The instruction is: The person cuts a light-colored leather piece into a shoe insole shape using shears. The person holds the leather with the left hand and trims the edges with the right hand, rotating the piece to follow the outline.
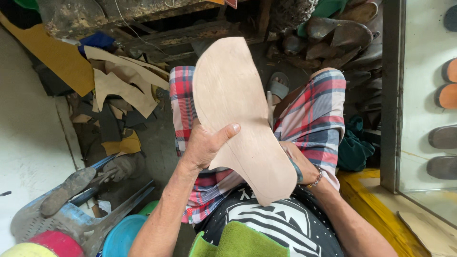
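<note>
A large tan leather piece (235,104), curved like a shoe upper pattern, stands upright over my lap. My left hand (204,145) grips its left edge, thumb lying across the face. My right hand (301,164) is partly hidden behind the piece's lower right edge and seems to hold a scissors-like tool with a teal handle, whose metal part (270,107) shows beside the leather. A beaded bracelet (316,179) is on my right wrist. I sit in plaid shorts (314,114).
Tan leather offcuts (121,83) lie piled on the floor at left. A blue plastic stool (71,216) with a shoe sole stands lower left. Dark shoe soles (338,35) are heaped at the back right. A glass case (428,95) with shoes stands at the right.
</note>
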